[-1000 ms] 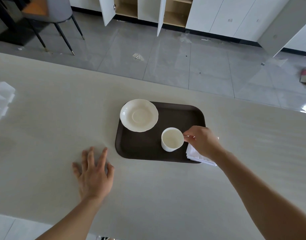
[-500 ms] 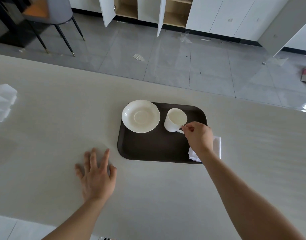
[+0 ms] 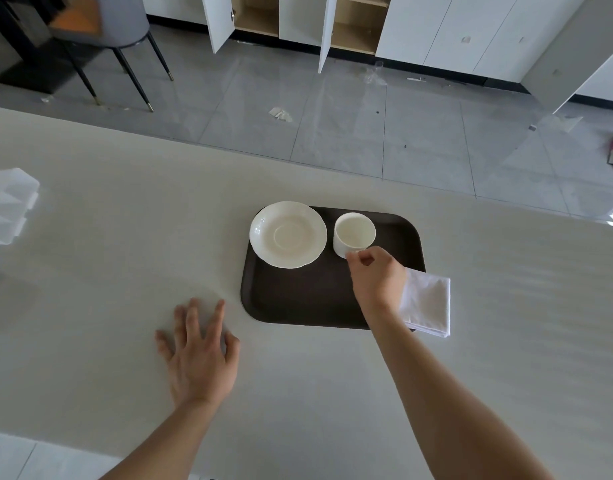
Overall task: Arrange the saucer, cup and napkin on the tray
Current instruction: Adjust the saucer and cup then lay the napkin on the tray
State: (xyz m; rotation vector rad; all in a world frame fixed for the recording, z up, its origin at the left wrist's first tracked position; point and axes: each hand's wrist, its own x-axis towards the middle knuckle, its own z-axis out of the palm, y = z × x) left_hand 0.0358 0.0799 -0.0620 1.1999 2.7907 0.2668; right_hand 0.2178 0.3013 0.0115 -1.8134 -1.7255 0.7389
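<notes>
Right hand [image 3: 376, 278] reaches over the dark brown tray [image 3: 298, 306], thumb and forefinger pinched at the near side of the white cup [image 3: 353, 233], where its handle would be; the handle itself is hidden by the fingers. Cup stands upright and empty, just beyond the pinch, in the tray's far right part. White saucer [image 3: 287, 234] lies to the left of the cup, close beside it, overhanging the tray's far left corner. Folded white napkin [image 3: 428, 301] lies behind the wrist, half over the tray's right edge. Left hand [image 3: 201, 351] rests flat and spread on the pale table [image 3: 107, 271], holding nothing, near the tray's near left corner.
</notes>
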